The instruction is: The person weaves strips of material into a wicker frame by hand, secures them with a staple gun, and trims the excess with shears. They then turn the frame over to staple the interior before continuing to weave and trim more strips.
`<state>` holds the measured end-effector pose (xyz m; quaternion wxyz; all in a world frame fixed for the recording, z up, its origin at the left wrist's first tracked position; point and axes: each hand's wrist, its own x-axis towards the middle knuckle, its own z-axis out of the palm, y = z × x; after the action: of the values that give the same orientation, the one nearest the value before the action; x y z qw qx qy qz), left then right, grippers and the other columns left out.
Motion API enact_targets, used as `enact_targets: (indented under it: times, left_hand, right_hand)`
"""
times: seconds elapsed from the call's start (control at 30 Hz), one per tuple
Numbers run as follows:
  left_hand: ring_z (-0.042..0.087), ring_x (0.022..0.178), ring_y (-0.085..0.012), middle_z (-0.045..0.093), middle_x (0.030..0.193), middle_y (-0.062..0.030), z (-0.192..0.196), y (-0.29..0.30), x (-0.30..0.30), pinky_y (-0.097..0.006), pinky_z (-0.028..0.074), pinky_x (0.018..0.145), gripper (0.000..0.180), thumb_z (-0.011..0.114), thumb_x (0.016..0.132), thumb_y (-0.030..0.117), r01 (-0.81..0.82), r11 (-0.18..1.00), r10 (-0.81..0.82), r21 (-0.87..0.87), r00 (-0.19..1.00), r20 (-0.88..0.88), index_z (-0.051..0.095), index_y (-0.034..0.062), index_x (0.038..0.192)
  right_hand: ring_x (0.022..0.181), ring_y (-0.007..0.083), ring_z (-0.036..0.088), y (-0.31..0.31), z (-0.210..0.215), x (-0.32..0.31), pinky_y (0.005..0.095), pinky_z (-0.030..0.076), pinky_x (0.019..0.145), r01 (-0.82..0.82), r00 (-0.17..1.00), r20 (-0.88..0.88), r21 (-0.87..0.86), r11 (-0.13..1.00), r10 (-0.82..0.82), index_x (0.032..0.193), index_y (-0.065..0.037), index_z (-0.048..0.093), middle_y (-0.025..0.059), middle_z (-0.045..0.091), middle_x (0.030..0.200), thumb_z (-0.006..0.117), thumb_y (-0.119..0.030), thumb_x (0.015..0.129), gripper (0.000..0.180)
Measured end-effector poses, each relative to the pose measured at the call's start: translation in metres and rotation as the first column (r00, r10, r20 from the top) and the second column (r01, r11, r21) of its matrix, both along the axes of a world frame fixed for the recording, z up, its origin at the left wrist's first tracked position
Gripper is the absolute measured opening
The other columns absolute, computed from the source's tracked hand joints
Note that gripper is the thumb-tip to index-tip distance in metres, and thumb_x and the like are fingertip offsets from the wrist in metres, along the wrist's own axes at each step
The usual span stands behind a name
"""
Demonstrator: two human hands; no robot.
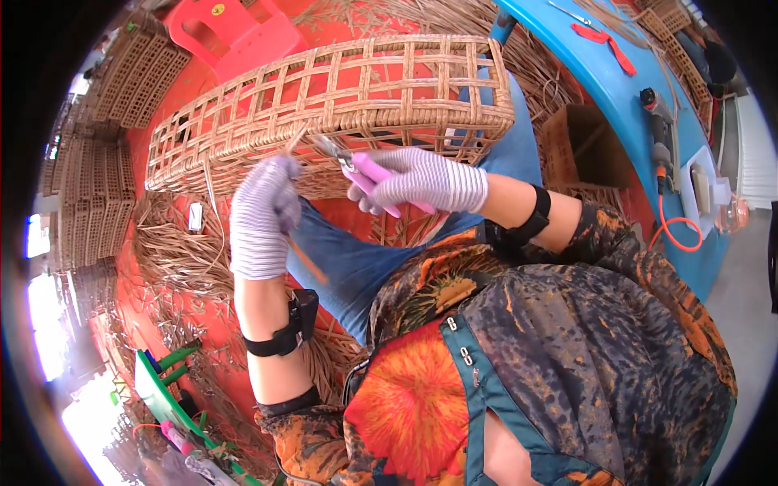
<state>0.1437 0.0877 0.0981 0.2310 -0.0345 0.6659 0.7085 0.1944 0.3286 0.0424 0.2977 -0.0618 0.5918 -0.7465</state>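
A long woven wicker basket (340,93) with open square mesh lies across my legs, its thick braided edge toward me. My right hand (433,180), in a white-lilac striped knit glove, is closed around pink-handled pliers (369,168). Their metal jaws point up and left at the braided edge; whether they touch it I cannot tell. My left hand (266,212), gloved alike, is pinched around a wicker strand (297,139) just below the same edge. A blurred brown strip (308,261) hangs beneath that hand. Another loose strand (212,188) dangles from the basket's left part.
At the right a blue table (624,109) holds a corded power tool (660,121) and red-handled scissors (604,42). A red plastic chair (235,40) stands beyond the basket. Loose fibre (174,259) litters the red floor; stacked woven baskets (89,202) line the left.
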Motion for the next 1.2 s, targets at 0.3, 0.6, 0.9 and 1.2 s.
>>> enact_targets:
  times: [0.3, 0.6, 0.9, 1.2]
  left_hand:
    - [0.020, 0.044, -0.0030, 0.027, 0.056, 0.0105, 0.025, 0.017, 0.006, -0.022, 0.017, 0.042, 0.025, 0.057, 0.101, 0.027, -0.055, 0.993, 0.056, 0.102, 0.998, -0.013, 0.057, 0.0028, 0.093]
    - [0.026, 0.048, -0.0027, 0.034, 0.058, 0.0093, 0.021, 0.008, 0.028, -0.022, 0.018, 0.046, 0.021, 0.058, 0.099, 0.023, -0.113, 0.993, 0.112, 0.031, 0.993, 0.029, 0.062, 0.0030, 0.092]
    - [0.028, 0.049, -0.0018, 0.036, 0.060, 0.0094, 0.010, 0.001, 0.035, -0.022, 0.018, 0.046, 0.023, 0.057, 0.100, 0.025, -0.095, 0.995, 0.095, -0.027, 0.995, -0.023, 0.061, 0.0039, 0.092]
    - [0.035, 0.053, -0.0030, 0.047, 0.069, 0.0035, 0.007, -0.019, 0.049, -0.019, 0.023, 0.049, 0.024, 0.060, 0.099, 0.026, -0.048, 0.983, 0.083, 0.176, 0.977, -0.195, 0.059, 0.0038, 0.089]
  right_hand:
    - [0.092, 0.0233, 0.070, -0.008, -0.011, -0.010, 0.0362, 0.057, 0.086, 0.071, 0.977, 0.211, -0.460, 0.885, 0.032, 0.123, 0.004, 0.057, 0.0152, 0.068, 0.110, 0.066, -0.020, 0.094, 0.039]
    - [0.090, 0.0270, 0.071, -0.008, -0.011, -0.010, 0.0394, 0.058, 0.086, 0.056, 0.912, 0.348, -0.627, 0.777, 0.216, 0.121, 0.007, 0.057, 0.0170, 0.069, 0.108, 0.060, -0.020, 0.096, 0.037]
    - [0.077, 0.0209, 0.066, -0.010, -0.011, -0.010, 0.0320, 0.055, 0.069, 0.049, 0.891, 0.369, -0.656, 0.754, 0.263, 0.132, -0.001, 0.050, 0.0113, 0.065, 0.100, 0.056, -0.023, 0.098, 0.040]
    - [0.064, 0.0113, 0.059, -0.007, 0.007, -0.009, 0.0252, 0.046, 0.050, 0.103, 0.878, 0.428, -0.606, 0.788, 0.214, 0.118, -0.005, 0.056, 0.0032, 0.060, 0.085, 0.062, -0.025, 0.096, 0.030]
